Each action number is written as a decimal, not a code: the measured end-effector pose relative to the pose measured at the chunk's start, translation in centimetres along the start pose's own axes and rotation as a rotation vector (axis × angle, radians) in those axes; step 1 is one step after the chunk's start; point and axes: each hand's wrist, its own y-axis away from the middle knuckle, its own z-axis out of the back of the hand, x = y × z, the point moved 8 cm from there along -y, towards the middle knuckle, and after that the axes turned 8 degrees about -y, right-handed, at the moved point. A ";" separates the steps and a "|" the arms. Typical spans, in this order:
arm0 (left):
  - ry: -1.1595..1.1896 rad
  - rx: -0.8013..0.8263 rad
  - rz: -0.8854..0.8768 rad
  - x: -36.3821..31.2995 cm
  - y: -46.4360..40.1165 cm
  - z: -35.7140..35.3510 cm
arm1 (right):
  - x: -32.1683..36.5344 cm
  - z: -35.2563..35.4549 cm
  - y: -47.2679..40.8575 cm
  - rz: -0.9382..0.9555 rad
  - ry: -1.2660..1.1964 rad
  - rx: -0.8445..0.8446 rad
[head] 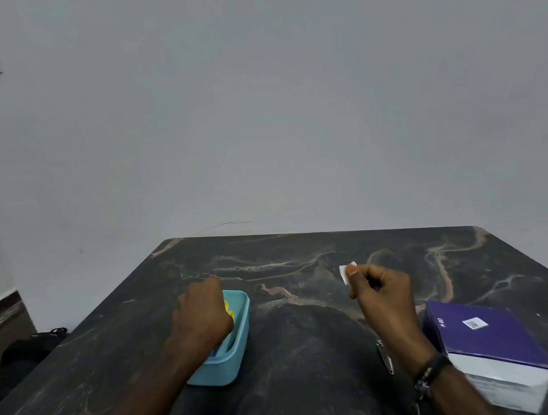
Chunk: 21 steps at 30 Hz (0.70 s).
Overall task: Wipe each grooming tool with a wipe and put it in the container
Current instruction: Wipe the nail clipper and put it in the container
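A light blue container (240,352) stands on the dark marble table (305,393), left of centre. My left hand (203,314) reaches down into it with curled fingers around a yellow tool (229,311); only a small part of that tool shows past the knuckles. Something blue (212,354) lies inside the container under my wrist. My right hand (379,292) is raised above the table's middle right and pinches a small white wipe (345,272) between thumb and fingers. A thin metal grooming tool (386,357) lies on the table just left of my right wrist.
A purple and white box (490,346) sits at the right near the table's front edge, close to my right forearm. The table's far edge meets a plain wall. A dark bag (31,347) lies on the floor to the left.
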 end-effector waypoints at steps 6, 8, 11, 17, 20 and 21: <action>-0.136 -0.062 -0.029 -1.3 2.0 2.5 | 0.1 1.3 -0.3 -0.006 -0.116 -0.123; -0.125 -0.226 -0.084 -2.8 3.4 4.5 | 0.2 1.8 -0.3 0.014 -0.171 -0.176; -0.015 -0.362 -0.208 -6.6 5.7 5.7 | 0.6 2.6 -0.2 0.061 -0.207 -0.247; 0.099 -0.015 -0.401 -14.7 8.3 -1.5 | 0.9 3.3 -0.1 0.089 -0.236 -0.304; 0.113 0.155 -0.441 -16.9 8.8 -4.9 | 1.4 3.4 -0.1 0.129 -0.226 -0.303; 0.135 0.186 -0.437 -17.4 8.8 -5.4 | 1.5 3.4 -0.1 0.140 -0.223 -0.298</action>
